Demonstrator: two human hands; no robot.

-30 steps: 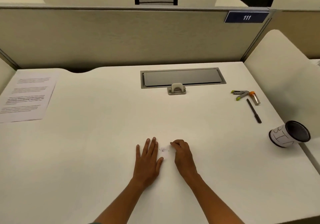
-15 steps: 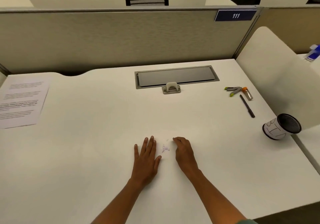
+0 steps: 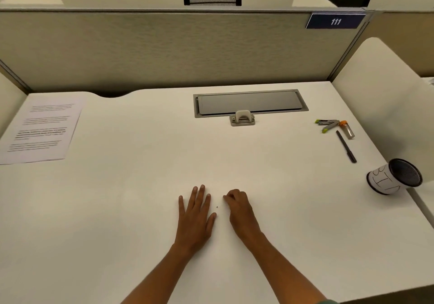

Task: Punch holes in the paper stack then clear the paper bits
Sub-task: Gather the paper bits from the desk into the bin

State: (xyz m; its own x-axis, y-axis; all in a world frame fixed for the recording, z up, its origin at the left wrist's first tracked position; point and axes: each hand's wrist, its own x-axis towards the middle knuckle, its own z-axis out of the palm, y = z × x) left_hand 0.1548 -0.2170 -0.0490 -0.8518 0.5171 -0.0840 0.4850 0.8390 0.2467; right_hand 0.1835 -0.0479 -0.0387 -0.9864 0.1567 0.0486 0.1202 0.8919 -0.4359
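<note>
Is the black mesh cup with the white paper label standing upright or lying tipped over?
Tipped over. The black mesh cup with the white paper label lies on its side near the white desk's right edge, its open mouth facing sideways.

Locate the paper stack: white printed sheets lying flat at the counter's far-left corner. The hole punch, grey with a pale lever, sits upright at the far-centre edge. One dark paper bit lies near the front-centre edge.
</note>
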